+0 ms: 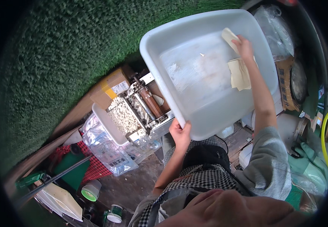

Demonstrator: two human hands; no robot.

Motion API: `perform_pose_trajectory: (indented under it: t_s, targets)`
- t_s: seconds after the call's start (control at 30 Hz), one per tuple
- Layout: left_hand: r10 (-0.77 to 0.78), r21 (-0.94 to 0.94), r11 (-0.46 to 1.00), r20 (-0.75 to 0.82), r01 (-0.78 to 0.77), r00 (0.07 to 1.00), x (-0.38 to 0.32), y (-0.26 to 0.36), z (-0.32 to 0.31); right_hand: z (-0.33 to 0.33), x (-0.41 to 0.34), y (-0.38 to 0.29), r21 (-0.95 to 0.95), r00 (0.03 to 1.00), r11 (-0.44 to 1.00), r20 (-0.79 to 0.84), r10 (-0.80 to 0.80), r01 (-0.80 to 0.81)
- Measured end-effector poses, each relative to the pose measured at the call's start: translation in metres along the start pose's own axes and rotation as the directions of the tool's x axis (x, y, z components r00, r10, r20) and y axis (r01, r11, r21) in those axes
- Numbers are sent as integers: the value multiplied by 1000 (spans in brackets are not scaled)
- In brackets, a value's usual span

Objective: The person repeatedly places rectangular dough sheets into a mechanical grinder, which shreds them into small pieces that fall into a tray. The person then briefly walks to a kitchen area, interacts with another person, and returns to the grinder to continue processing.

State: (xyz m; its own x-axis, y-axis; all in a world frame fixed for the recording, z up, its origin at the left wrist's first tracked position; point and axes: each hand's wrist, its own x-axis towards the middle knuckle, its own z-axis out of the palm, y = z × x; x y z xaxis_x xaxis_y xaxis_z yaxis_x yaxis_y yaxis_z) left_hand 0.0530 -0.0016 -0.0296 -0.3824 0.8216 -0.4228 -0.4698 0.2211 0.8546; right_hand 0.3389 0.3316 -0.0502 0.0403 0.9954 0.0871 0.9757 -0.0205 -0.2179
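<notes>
A large pale grey plastic tub [198,71] is in front of me, tilted in the view. My left hand [181,133] grips its near left rim, with the thumb over the edge. Inside the tub, my right hand [244,48] pinches a flat cream-coloured sheet [229,37], which looks like dough, near the far right wall. More such sheets [239,73] lie on the tub floor under my right forearm, which hides part of them. A small pale scrap [202,54] sits alone on the tub floor.
Left of the tub stands a metal roller machine [149,102], with a white tray [107,124] and cream scraps [123,115] beside it. A cardboard box [111,85] is behind. Plastic bags [110,150] lie nearer me. Green rubber gloves [308,161] and a yellow hose [325,139] are at right.
</notes>
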Motion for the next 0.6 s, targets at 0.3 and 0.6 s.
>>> perform_pose_trajectory:
  t_s: [0.3, 0.6]
  targets:
    - [50, 37, 998, 44, -52, 998, 0, -18, -3, 5, -126, 6, -62, 928, 981, 317, 196, -186]
    - [32, -3, 999, 7, -32, 999, -6, -19, 6, 1, -137, 3, -378, 946, 903, 159, 281, -204]
